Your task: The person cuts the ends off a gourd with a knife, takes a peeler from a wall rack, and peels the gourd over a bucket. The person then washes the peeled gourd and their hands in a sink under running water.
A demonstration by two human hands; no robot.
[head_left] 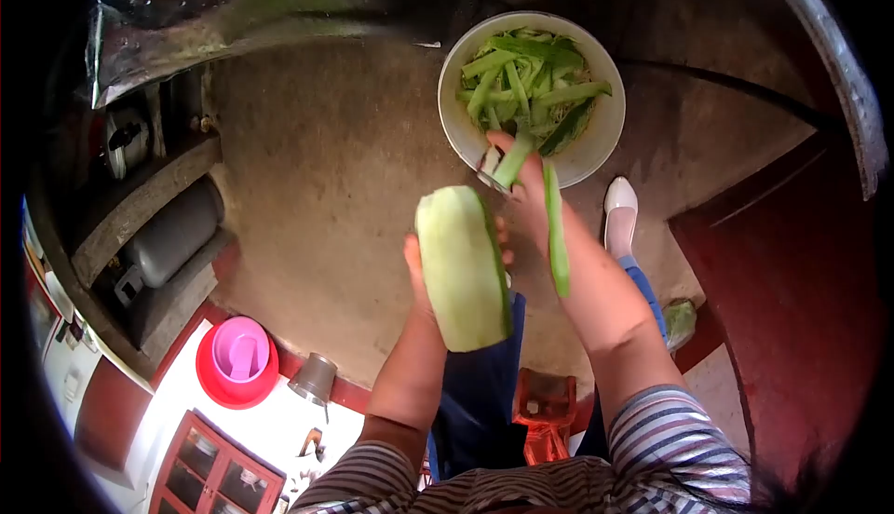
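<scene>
A thick, pale green gourd (pixel 458 272) is in my left hand (pixel 415 263), which is wrapped round it from behind, with fingertips showing at both sides. Most of its visible face is peeled; darker skin runs down its right edge. My right hand (pixel 526 174) grips a peeler (pixel 492 171) just over the near rim of a white bucket (pixel 610 146), apart from the gourd. A strip of peel (pixel 514 160) lies at the peeler, and another long green strip (pixel 558 244) hangs along my right wrist. Green peelings (pixel 531 76) are heaped inside the bucket.
A white shoe (pixel 621 205) stands on the brown floor (pixel 317 160) right of the bucket. Pink and red basins (pixel 237 393) and a metal container (pixel 314 379) are at lower left. A grey gas cylinder (pixel 177 232) lies on a left shelf. Dark red furniture (pixel 801 281) borders the right.
</scene>
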